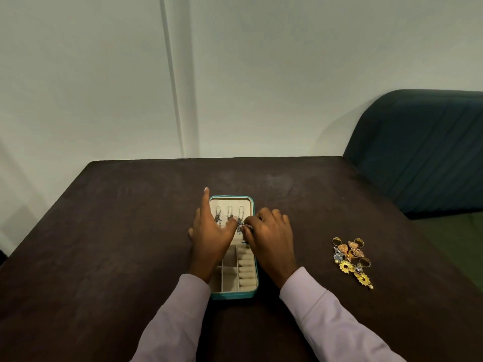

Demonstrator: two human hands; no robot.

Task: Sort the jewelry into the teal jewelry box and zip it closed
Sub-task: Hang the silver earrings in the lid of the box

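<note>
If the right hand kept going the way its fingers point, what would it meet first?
The right hand points left toward the left hand; it would probably meet that thumb first, over the open box.

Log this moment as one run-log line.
box: teal jewelry box open | left hand: open, on lid panel | right hand: pinching hanging earring | loose jewelry pile waiting on table

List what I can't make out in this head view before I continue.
- Piece pinched by the right hand: too small, fingers cover it.
- Left compartments of the open teal jewelry box: behind the left hand.
- Heap of gold earrings and rings: overlapping, uncountable.
</note>
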